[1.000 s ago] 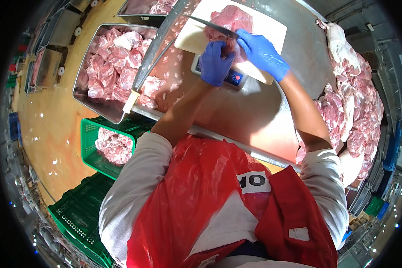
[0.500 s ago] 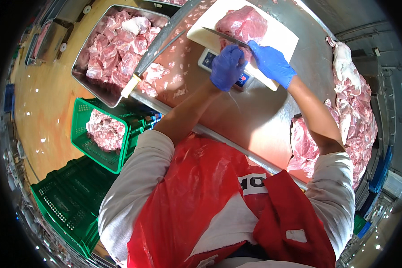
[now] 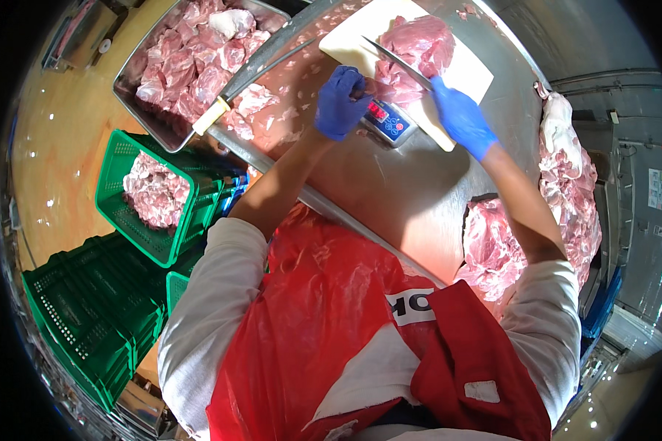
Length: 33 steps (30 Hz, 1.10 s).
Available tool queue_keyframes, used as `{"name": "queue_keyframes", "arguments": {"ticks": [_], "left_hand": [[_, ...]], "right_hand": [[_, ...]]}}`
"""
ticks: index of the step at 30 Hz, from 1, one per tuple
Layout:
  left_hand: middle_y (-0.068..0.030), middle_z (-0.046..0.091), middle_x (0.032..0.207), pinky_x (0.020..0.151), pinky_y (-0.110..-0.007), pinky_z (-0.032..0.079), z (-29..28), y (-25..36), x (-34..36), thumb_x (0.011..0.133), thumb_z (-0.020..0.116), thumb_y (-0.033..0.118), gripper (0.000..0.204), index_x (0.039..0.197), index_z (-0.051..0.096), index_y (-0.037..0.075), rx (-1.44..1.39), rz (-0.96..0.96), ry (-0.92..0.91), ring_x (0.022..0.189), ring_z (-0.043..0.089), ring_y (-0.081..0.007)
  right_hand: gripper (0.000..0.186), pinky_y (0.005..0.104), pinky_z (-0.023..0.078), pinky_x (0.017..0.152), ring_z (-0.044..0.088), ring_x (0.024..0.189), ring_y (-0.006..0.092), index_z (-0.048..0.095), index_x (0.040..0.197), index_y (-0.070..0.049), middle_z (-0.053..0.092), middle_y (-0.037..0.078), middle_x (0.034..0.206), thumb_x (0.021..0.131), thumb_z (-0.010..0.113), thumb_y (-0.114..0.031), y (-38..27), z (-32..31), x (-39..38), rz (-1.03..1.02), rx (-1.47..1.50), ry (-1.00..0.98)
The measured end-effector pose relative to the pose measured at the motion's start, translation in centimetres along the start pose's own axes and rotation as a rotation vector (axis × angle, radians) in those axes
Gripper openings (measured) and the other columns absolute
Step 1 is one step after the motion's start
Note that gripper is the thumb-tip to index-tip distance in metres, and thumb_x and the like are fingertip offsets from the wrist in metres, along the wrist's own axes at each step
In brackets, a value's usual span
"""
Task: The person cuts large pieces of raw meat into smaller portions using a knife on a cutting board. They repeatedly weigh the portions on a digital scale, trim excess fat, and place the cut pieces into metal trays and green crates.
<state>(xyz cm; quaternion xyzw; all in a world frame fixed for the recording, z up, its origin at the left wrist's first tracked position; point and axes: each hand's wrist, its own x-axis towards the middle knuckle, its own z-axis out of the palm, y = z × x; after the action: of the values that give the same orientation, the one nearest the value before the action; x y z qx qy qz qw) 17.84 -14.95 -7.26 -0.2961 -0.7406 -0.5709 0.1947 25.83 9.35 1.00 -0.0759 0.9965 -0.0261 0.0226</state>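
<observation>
My right hand (image 3: 462, 117), in a blue glove, grips a knife (image 3: 396, 60) whose long blade lies across a large pink piece of meat (image 3: 428, 45). That meat rests on a white cutting board (image 3: 472, 73). Left of the board is my blue-gloved left hand (image 3: 340, 103), its fingers curled in, apart from the large piece; what is in them, if anything, is hidden. Between the hands, at the board's near edge, a small digital scale (image 3: 391, 126) shows its lit display and buttons.
A metal tub (image 3: 119, 95) of cut meat stands at the far left, with a light-handled sharpening steel (image 3: 212, 116) beside it. Below are green crates (image 3: 99, 187), one holding trimmings. Larger meat pieces (image 3: 566, 191) lie right of the metal table (image 3: 390, 180), scraps at its left.
My left hand has drawn away leftward from the meat and knife, uncovering the scale's display. My right hand has shifted slightly right and down with the knife. The whole view has shifted a little.
</observation>
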Motion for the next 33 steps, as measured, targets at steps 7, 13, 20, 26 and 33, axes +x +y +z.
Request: {"name": "queue_keyframes", "arguments": {"ticks": [7,13,20,26,33], "left_hand": [[-0.0102,0.051,0.075,0.056,-0.039,0.044,-2.3,0.0,1.1,0.071,0.072,0.003,0.021,0.078,0.052,0.006,-0.002,-0.023,-0.004,0.06,0.053,-0.0283],[-0.0092,0.05,0.071,0.058,-0.04,0.044,-3.9,0.1,1.6,0.073,0.072,0.004,0.021,0.076,0.052,0.007,0.045,-0.056,0.002,0.061,0.053,-0.029],[-0.0075,0.053,0.072,0.057,-0.033,0.045,-6.7,2.0,2.1,0.07,0.071,0.001,0.018,0.076,0.055,0.006,0.0,0.118,-0.122,0.062,0.054,-0.0227],[-0.0008,0.051,0.074,0.058,-0.025,0.043,-11.3,-0.2,4.5,0.069,0.069,-0.004,0.017,0.079,0.058,0.005,0.026,-0.1,0.066,0.066,0.049,-0.0087],[-0.0008,0.049,0.068,0.057,-0.023,0.042,-18.8,-0.8,10.7,0.078,0.069,0.003,0.016,0.073,0.054,0.003,-0.116,-0.133,0.087,0.059,0.044,-0.0101]], "right_hand": [[0.022,0.0547,0.051,0.069,0.066,0.079,0.0458,0.048,0.11,0.0,0.066,0.028,0.086,0.098,0.045,-0.019,-2.2,1.0,2.4,0.082,-0.032,-0.172],[0.022,0.0557,0.052,0.067,0.066,0.075,0.0466,0.048,0.109,0.0,0.066,0.028,0.084,0.098,0.043,-0.019,1.9,2.0,-2.1,0.125,-0.09,-0.206],[0.023,0.0561,0.052,0.072,0.066,0.079,0.0475,0.049,0.112,0.0,0.066,0.03,0.089,0.099,0.039,-0.017,-2.7,3.1,3.6,0.126,0.019,-0.138],[0.023,0.054,0.051,0.075,0.065,0.093,0.0454,0.048,0.112,-0.004,0.065,0.03,0.1,0.101,0.039,-0.022,4.9,0.2,-5.9,0.244,-0.11,-0.453],[0.018,0.0569,0.047,0.061,0.062,0.073,0.0496,0.043,0.109,-0.004,0.062,0.031,0.078,0.101,0.046,-0.02,-1.5,1.1,-3.6,0.177,0.144,-0.122]]}}
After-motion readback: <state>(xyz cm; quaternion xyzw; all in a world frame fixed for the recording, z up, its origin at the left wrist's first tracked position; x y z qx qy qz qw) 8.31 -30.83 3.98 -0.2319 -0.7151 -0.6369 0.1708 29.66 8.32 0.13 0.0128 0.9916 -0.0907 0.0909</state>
